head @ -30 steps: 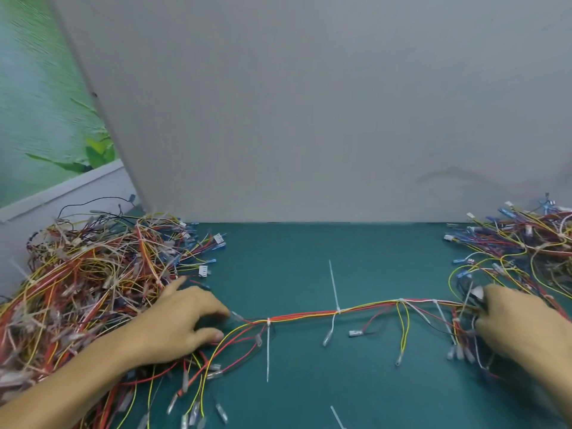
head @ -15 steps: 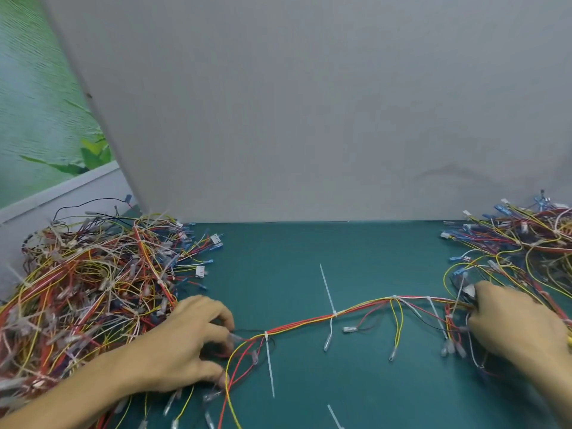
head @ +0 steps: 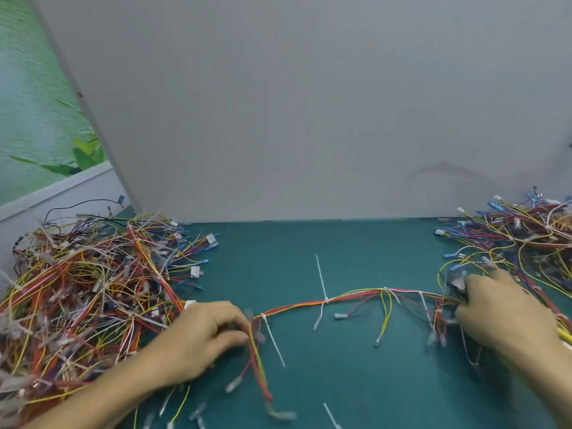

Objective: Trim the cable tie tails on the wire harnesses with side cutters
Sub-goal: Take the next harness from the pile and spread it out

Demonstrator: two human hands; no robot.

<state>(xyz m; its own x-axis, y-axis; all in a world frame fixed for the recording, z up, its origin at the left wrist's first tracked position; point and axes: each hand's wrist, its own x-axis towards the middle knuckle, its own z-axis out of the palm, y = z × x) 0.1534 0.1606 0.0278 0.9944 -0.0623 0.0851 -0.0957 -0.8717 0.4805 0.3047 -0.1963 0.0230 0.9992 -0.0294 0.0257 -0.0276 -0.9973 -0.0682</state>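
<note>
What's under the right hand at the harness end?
The right hand covers one end of the stretched harness; wires run in beneath it. A dark blurred object pokes out past the hand; whether it is a tool, I cannot tell.

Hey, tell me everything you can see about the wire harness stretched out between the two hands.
The wire harness is a thin bundle of red, yellow and white wires stretched sideways over the green mat. Short branches ending in small terminals hang off it. White cable ties bind it; one untrimmed tail points away, another toward the person. The left hand grips one end, the right hand the other.
</note>
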